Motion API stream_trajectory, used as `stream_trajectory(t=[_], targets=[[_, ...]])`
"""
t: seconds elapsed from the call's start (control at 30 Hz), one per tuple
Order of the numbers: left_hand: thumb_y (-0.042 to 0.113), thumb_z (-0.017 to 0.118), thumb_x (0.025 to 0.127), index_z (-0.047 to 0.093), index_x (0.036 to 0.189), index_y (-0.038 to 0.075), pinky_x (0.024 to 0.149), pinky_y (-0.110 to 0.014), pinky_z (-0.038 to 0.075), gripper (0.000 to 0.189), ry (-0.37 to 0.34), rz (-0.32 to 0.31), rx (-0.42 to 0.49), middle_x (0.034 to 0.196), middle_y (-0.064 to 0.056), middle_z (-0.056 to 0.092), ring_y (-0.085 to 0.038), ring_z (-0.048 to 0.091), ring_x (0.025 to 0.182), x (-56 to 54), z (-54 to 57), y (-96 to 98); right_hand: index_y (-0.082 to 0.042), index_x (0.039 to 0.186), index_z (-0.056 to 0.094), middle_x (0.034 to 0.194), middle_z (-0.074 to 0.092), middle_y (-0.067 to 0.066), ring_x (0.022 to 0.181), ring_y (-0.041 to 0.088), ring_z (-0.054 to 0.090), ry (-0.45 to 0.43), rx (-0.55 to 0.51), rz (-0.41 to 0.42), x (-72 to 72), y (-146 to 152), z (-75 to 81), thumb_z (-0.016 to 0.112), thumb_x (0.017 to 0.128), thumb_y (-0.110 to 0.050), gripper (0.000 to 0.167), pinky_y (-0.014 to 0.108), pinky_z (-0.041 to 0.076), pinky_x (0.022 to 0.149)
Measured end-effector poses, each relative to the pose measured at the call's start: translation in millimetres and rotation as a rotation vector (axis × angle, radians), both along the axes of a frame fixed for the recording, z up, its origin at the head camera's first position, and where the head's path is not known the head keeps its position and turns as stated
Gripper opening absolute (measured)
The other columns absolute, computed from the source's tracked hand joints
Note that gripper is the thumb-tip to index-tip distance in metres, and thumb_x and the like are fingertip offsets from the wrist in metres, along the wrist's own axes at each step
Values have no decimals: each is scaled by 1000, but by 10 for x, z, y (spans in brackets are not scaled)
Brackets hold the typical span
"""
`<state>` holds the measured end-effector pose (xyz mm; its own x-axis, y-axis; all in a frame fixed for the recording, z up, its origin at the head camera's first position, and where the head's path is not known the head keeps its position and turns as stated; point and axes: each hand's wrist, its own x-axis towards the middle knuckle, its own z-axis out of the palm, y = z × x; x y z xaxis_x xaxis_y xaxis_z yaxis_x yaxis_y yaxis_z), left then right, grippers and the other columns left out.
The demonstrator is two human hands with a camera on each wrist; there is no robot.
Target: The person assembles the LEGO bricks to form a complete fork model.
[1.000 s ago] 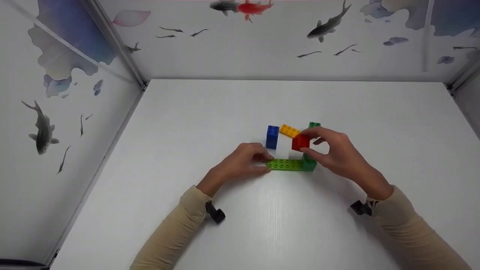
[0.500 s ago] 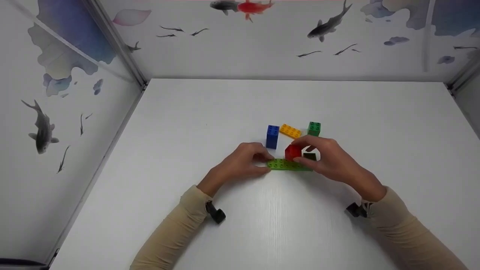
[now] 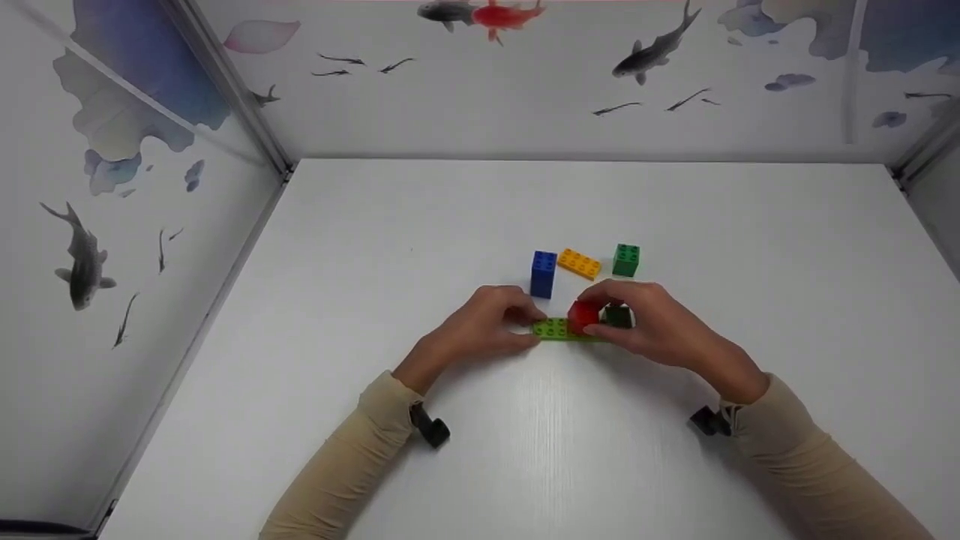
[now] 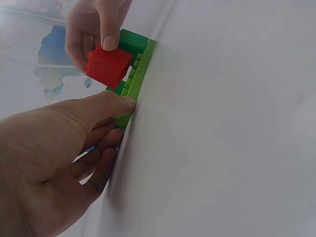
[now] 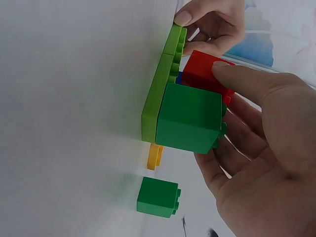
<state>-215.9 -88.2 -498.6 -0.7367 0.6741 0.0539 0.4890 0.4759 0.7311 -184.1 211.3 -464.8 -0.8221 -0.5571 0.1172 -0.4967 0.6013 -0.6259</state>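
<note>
My left hand (image 3: 484,324) pinches the left end of a lime-green studded strip (image 3: 551,328) lying on the table. A seam in the right wrist view divides the strip (image 5: 157,94) into two pieces. Between thumb and fingers my right hand (image 3: 660,326) holds a red brick (image 3: 582,319) just above the strip's studs. In the left wrist view the red brick (image 4: 107,66) looks tilted, with a small gap over the studs. A dark green brick (image 5: 190,116) stands on the strip's right end, beside the red one and partly hidden by my right hand in the head view.
Beyond the strip stand a tall blue brick (image 3: 543,274), a flat yellow piece (image 3: 579,264) and another green brick (image 3: 626,259). White panels with painted fish rise at the back and left of the white table (image 3: 450,217).
My right hand has brought the red brick left and down, from over the dark green brick to over the strip. The left hand keeps its grip in place.
</note>
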Motion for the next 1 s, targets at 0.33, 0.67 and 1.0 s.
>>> stream_trajectory(t=[0.33,0.67,1.0], targets=[[20,85,95,82,121,17,93,-21,60,27,4,6,-11,109,8,75,-8,68,98,-11,0,-4,-21,132,72,121,76,-7,104,13,70,-39,53,-38,20,-30,1,88,93,-21,42,32,65,93],[16,84,96,81,126,14,96,-24,60,31,-26,1,13,113,3,77,-10,69,101,-6,17,-22,-22,131,73,119,77,-7,105,14,70,-32,56,-69,37,-62,-24,89,93,-22,41,38,65,94],[12,82,97,80,129,13,97,-24,60,32,-37,2,35,114,0,76,-10,70,103,-6,4,-20,-20,130,74,118,78,-4,105,16,71,-39,68,-80,51,-93,-21,88,93,-22,40,41,65,96]])
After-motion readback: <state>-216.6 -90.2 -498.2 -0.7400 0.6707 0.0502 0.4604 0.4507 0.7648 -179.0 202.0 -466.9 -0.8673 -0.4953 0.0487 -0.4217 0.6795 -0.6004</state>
